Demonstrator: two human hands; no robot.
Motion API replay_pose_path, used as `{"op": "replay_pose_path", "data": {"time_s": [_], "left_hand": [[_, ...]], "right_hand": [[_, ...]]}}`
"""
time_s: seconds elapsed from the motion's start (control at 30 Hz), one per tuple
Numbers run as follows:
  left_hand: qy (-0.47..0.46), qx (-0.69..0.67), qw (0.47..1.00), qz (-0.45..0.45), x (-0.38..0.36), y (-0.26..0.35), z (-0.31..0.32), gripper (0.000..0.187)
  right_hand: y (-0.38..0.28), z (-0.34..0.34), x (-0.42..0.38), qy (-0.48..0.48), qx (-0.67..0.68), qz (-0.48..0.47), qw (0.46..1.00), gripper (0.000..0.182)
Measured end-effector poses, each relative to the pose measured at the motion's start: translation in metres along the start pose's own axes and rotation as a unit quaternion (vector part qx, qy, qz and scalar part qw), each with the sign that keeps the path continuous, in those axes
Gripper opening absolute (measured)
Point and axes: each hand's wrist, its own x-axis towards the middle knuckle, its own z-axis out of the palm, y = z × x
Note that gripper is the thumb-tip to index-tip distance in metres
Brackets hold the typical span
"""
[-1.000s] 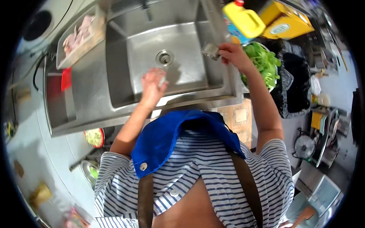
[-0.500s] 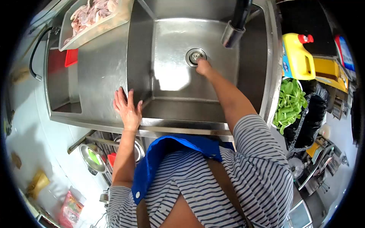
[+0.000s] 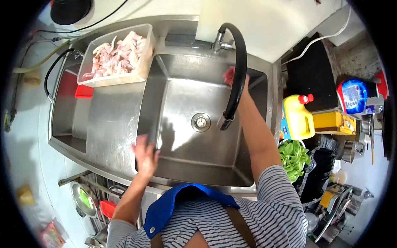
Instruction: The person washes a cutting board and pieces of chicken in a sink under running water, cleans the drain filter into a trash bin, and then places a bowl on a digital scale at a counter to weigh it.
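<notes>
My left hand is open, fingers apart and slightly blurred, over the near left edge of the steel sink basin. Toward the basin's far right corner reaches my right hand, partly hidden behind the black faucet hose. Something reddish shows at its fingertips, and I cannot make out whether it is fingers or a held thing. A round drain strainer sits bare in the basin floor. The metal spout hangs just above and right of it.
Raw poultry pieces fill a clear plastic tub at the back left. A red container is in the small left basin. On the right stand a yellow jug, leafy greens and a blue detergent bottle.
My right hand has left the drain and moved to the far right corner of the basin. The left hand has shifted toward the basin's edge. The view has tilted, showing more behind the sink.
</notes>
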Motion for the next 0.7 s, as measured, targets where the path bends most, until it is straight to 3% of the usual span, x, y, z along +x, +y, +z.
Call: {"op": "replay_pose_path", "data": {"time_s": [0.07,0.1,0.17,0.2,0.23,0.27,0.4,0.47,0.53,0.67,0.7], "left_hand": [[-0.007,-0.178,0.983,0.045,0.025,0.016,0.041,0.023],[-0.052,-0.323,0.945,-0.024,0.044,0.035,0.053,0.018],[-0.128,-0.574,0.795,-0.146,0.081,0.080,0.061,0.013],[-0.158,-0.676,0.692,-0.197,0.095,0.102,0.056,0.013],[-0.172,-0.719,0.639,-0.212,0.108,0.118,0.044,0.013],[-0.183,-0.757,0.584,-0.228,0.116,0.130,0.036,0.013],[-0.211,-0.799,0.519,-0.217,0.124,0.144,0.030,0.017],[-0.219,-0.833,0.456,-0.223,0.124,0.146,0.025,0.016],[-0.227,-0.867,0.396,-0.200,0.122,0.148,0.028,0.015],[-0.235,-0.870,0.364,-0.235,0.123,0.165,-0.003,0.021],[-0.255,-0.854,0.393,-0.227,0.123,0.163,-0.001,0.021]], "right_hand": [[-0.043,0.036,0.009,0.109,0.053,0.002,0.993,0.019],[-0.051,0.046,0.015,0.101,0.053,0.000,0.994,0.019],[-0.063,0.060,0.027,0.071,-0.138,-0.239,0.958,0.025],[-0.064,0.058,0.046,0.067,-0.137,-0.239,0.959,0.025],[-0.058,0.045,0.072,0.078,-0.356,-0.374,0.853,0.028],[-0.045,0.040,0.083,0.060,-0.352,-0.363,0.861,0.029],[-0.024,0.038,0.094,-0.054,-0.288,-0.346,0.891,0.030],[-0.018,0.028,0.064,-0.071,-0.312,-0.299,0.899,0.027],[-0.001,0.008,0.026,-0.076,-0.377,-0.257,0.887,0.024],[0.059,-0.036,-0.066,-0.158,-0.475,-0.232,0.834,0.018],[0.058,-0.019,-0.107,-0.128,-0.357,-0.015,0.925,0.018]]}}
